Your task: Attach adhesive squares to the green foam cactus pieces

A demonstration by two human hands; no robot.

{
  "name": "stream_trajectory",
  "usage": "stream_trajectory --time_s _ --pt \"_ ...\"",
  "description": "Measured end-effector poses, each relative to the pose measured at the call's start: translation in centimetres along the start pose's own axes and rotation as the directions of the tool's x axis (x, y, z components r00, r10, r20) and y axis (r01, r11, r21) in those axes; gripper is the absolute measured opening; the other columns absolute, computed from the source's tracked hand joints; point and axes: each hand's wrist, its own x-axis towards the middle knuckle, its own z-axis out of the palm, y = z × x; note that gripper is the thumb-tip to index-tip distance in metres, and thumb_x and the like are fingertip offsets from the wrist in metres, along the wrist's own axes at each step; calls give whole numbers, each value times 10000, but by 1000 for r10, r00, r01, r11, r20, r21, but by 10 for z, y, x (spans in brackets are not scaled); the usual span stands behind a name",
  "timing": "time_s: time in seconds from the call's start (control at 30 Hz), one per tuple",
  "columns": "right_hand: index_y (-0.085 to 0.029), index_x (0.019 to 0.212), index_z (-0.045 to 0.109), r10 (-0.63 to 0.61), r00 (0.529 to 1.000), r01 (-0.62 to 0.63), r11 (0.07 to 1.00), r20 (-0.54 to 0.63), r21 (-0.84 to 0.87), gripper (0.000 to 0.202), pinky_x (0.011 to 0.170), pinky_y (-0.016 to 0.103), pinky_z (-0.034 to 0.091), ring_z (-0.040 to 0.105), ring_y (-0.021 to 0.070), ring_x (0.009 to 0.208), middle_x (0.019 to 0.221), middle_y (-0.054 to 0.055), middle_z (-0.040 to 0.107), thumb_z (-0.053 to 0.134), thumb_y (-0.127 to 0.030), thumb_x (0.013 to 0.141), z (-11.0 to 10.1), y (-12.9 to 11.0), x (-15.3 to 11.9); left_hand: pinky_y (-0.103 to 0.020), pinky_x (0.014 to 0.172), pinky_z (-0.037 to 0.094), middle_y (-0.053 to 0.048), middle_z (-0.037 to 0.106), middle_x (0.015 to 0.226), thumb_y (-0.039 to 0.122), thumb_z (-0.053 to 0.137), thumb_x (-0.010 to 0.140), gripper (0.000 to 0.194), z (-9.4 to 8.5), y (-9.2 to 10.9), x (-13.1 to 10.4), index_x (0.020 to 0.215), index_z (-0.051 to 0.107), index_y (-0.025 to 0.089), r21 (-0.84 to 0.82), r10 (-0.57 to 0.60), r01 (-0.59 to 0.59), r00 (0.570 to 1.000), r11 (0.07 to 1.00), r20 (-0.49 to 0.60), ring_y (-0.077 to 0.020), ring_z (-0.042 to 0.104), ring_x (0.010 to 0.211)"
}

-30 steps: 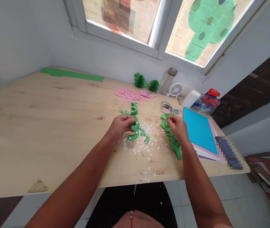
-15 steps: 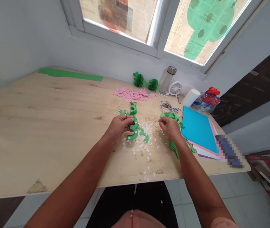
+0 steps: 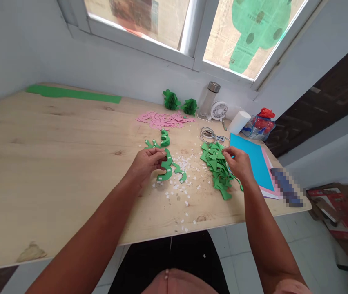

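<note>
My left hand (image 3: 145,164) pinches a curvy green paper cutout (image 3: 165,174) that bears small white squares. Beside it lies another green cutout (image 3: 181,174) with white squares, and just beyond are a small stack of green cutouts (image 3: 165,138) and narrower green pieces. My right hand (image 3: 239,162) hovers at the right side of a heap of green paper scraps (image 3: 218,167). Its thumb and fingers are closed together; whatever they hold, if anything, is too small to make out. Tiny white paper bits (image 3: 184,163) are scattered between my hands.
Pink paper cutouts (image 3: 161,120) and two green paper ornaments (image 3: 171,101) lie toward the wall. Behind stand a bottle (image 3: 210,99), a small fan (image 3: 219,110) and a white roll (image 3: 239,122). Scissors (image 3: 210,135) and blue sheets (image 3: 252,161) are at the right.
My right hand has moved right, from the left side of the scrap heap to its right side, uncovering more scraps. My left hand keeps its cutout. The view has shifted slightly right.
</note>
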Motion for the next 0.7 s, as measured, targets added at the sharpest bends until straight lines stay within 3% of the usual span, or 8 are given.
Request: stream_trajectory --time_s 0.17,0.23,0.33,0.37,0.43,0.5,0.53,0.7 --pt "-199 812 697 38 998 -35 998 54 -58 223 639 281 436 634 189 711 793 42 724 503 -308 825 -13 23 -32 -228 431 483 -14 597 573 258 740 547 231 1 -1 -1 677 607 121 6 -10 10 1000 1000 18 -114 545 481" --pt "-191 822 689 32 997 -33 999 66 14 222 640 294 454 631 188 691 814 51 726 508 -318 838 -17 21 -52 -223 431 482 -12 597 574 255 741 546 228 2 -1 -2 675 606 123 4 -13 13 1000 1000 17 -110 542 480" --pt "-193 955 661 -169 982 148 966 82 213 211 718 318 496 646 208 857 950 75 720 492 -289 874 -17 -2 -89 -220 436 486 -8 601 583 240 741 547 221 2 0 -2 687 615 124 13 -14 14 1000 1000 13 -108 543 487" --pt "-198 1029 640 -288 953 257 933 94 250 221 797 344 493 633 213 936 1006 80 709 490 -269 883 -14 -14 -102 -218 439 488 -6 603 587 236 741 547 220 2 -1 -2 691 618 125 16 -16 15 1000 1000 14 -109 547 492" --pt "-194 1141 587 -521 842 466 834 143 294 276 913 379 458 593 211 1042 1116 92 675 465 -219 895 -3 -41 -127 -212 441 489 -5 608 591 232 741 546 215 3 -1 -2 691 621 129 19 -21 20 1000 1000 18 -110 555 500" --pt "-192 1166 568 -663 708 607 747 243 272 292 965 392 427 540 223 1120 1204 93 629 477 -227 891 13 -66 -144 -208 436 484 -5 608 587 225 738 547 200 3 -2 -2 680 619 133 20 -26 25 999 999 20 -110 556 495" --pt "-199 1162 566 -693 671 649 721 264 245 285 986 401 409 515 232 1148 1224 88 614 480 -244 894 21 -76 -149 -206 434 483 -5 608 584 221 735 549 191 3 -2 -2 673 618 135 22 -26 26 999 999 18 -108 556 491" --pt "-208 1221 509 -701 615 728 680 361 80 350 1058 467 305 366 270 1284 1373 119 472 473 -363 909 50 -97 -143 -203 426 485 2 597 566 212 726 565 158 1 -2 0 658 613 152 14 -21 21 1000 1000 -22 -112 561 489"
